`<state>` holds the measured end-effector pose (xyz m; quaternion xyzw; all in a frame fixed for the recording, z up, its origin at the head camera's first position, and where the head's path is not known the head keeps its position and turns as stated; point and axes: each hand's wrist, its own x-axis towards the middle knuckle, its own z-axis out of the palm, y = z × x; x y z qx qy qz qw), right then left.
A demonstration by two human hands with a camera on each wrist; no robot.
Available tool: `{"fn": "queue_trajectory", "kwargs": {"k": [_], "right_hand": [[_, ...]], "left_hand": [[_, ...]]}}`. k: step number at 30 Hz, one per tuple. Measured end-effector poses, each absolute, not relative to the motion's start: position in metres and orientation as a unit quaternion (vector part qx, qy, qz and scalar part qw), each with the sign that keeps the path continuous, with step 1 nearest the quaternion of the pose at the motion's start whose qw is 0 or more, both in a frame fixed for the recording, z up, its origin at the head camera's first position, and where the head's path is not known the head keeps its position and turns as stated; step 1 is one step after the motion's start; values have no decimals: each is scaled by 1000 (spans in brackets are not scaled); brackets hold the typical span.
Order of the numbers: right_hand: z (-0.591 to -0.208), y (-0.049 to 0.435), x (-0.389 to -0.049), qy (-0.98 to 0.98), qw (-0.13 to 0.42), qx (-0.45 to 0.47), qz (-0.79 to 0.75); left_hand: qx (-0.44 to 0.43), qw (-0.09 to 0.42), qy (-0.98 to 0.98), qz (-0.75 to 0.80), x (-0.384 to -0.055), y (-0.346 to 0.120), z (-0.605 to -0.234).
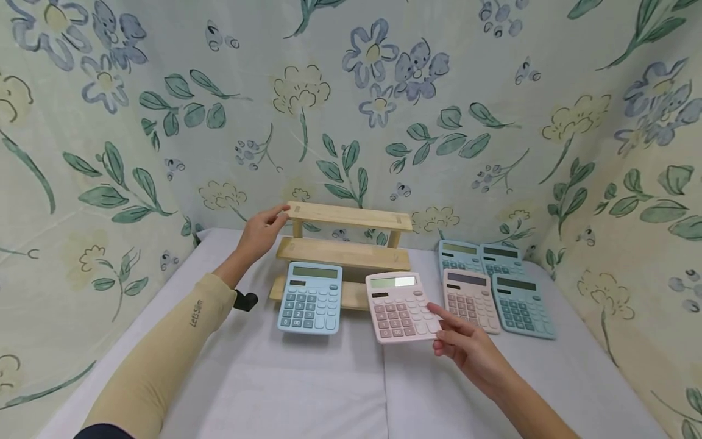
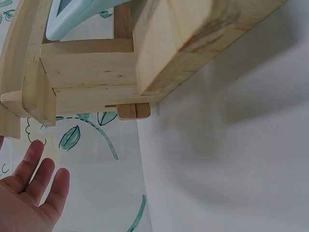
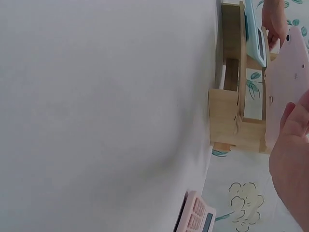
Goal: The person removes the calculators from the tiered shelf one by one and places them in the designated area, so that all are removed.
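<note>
A wooden three-tier stand [image 1: 345, 253] stands on the white-covered table. Its top shelf's left end is touched by my left hand [image 1: 261, 233], whose fingers look extended in the left wrist view. One blue calculator [image 1: 310, 299] leans on the lowest tier at the left. My right hand [image 1: 466, 344] pinches a pink calculator [image 1: 399, 306] by its lower right edge, fingers on the keys and thumb beneath. That calculator is tilted in front of the stand's right side; in the right wrist view its back [image 3: 289, 82] faces the camera.
To the right of the stand lie another pink calculator [image 1: 471, 300] and three blue ones, among them one at the front right [image 1: 523, 306]. Flowered cloth [image 1: 351, 110] hangs behind and at both sides. A black strap end [image 1: 245, 300] sticks out at the left wrist.
</note>
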<state>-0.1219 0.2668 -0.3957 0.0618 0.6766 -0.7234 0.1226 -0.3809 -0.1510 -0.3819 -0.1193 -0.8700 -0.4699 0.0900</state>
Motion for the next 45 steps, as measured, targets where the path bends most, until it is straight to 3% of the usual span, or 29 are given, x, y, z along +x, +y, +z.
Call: {"fn": "queue_trajectory", "kwargs": {"k": [27,33,45], "right_hand": [[-401,382,-65,661,97,112,-735],[-406,412,-52,671,93,161,-718],[-414,477,-26,652,133,212,-716]], "left_hand": [[-119,87,-872,-467,-383,-150,-382],[-115,87,-874,-463,-383,-151,-381],[-118,96,-872,-465,-384,-155,-381]]}}
